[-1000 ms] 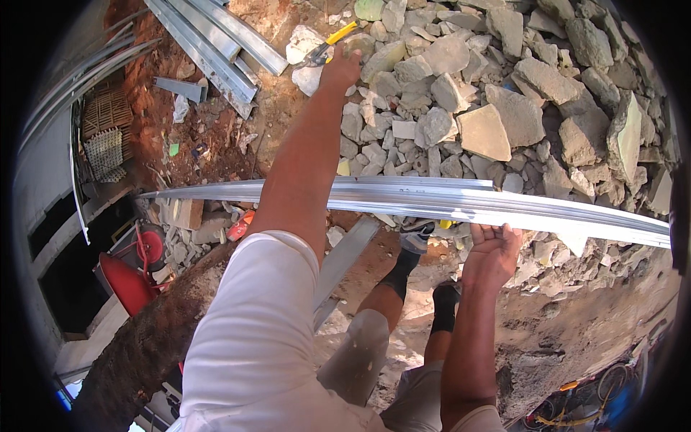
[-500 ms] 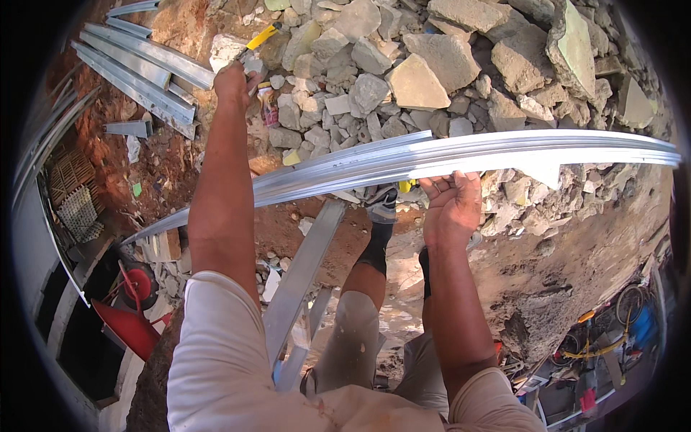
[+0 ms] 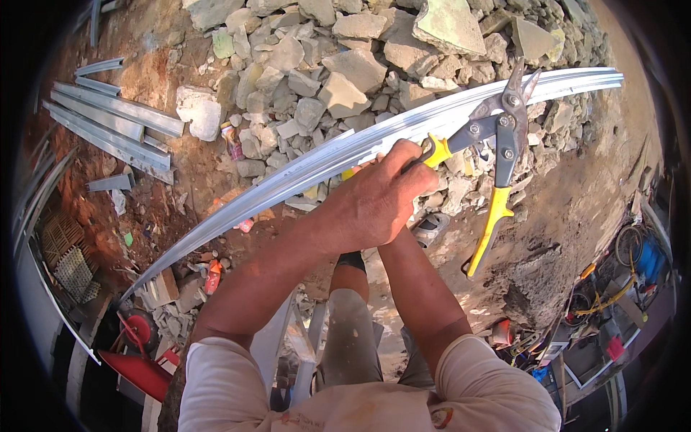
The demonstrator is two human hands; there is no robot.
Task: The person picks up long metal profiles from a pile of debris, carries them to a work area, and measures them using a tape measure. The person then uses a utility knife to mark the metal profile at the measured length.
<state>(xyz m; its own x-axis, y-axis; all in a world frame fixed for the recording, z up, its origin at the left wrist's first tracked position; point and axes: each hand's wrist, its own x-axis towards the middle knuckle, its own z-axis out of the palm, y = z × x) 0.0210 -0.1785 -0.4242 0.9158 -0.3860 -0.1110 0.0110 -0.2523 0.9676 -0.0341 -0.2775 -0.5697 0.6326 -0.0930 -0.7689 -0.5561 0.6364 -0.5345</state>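
My left hand (image 3: 371,201) is closed round one yellow handle of a pair of tin snips (image 3: 512,101). The snips' jaws are parted and point up and away, and the second yellow handle (image 3: 491,227) hangs free to the right. Behind the snips and beyond my left hand runs a long, nested bundle of shiny metal channels (image 3: 237,207), slanting from lower left to upper right. My right forearm (image 3: 425,288) reaches up beneath my left hand, which hides my right hand, so its grip does not show. Whether the jaws touch the metal I cannot tell.
Broken concrete rubble (image 3: 356,68) is piled beyond the channels. Shorter metal channels (image 3: 119,111) lie on the dirt at far left, near a white block (image 3: 199,111). A red wheelbarrow (image 3: 137,367) stands lower left; a bicycle (image 3: 629,245) and clutter are at right.
My left hand has brought the snips from the far left across to the right, over the metal channels. My right hand, palm up under the channels before, is now hidden. The view has shifted.
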